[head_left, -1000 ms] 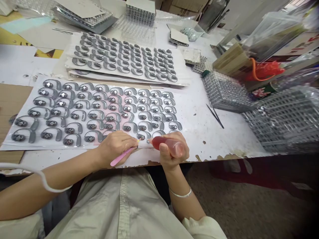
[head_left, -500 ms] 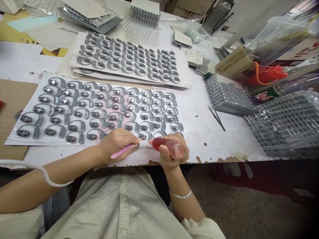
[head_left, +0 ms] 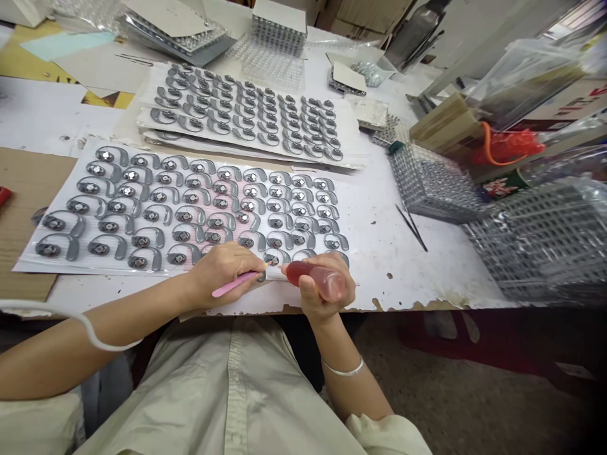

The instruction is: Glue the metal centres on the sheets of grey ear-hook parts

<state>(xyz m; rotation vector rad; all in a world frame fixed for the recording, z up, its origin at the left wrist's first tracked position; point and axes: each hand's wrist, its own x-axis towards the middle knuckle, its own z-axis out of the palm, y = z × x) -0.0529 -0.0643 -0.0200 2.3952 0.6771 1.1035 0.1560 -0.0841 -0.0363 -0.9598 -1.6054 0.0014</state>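
Note:
My left hand [head_left: 226,273] is closed around a pink stick-like tool [head_left: 234,285], perhaps tweezers, its tip pointing right at a grey hook-shaped piece [head_left: 272,260] in the nearest row. In my right hand [head_left: 328,292] is a small squeeze bottle [head_left: 317,280] of red liquid, tilted so its nozzle points left at that same piece. Whether either tip touches the piece I cannot tell. Rows of such grey curved pieces with round dark ends lie on a white sheet [head_left: 78,265]. My hands cover part of the front row.
Behind lies a second stack of sheets [head_left: 142,136] with similar pieces. Black tweezers [head_left: 411,226] rest on the white tabletop to the right. Beyond them stand clear plastic trays [head_left: 434,180], a cardboard box [head_left: 446,123] and an orange-red plastic item [head_left: 512,144].
The bottle in my right hand has shifted slightly left, toward the piece. My left hand with the pink tool has barely moved. The whole view has shifted a little.

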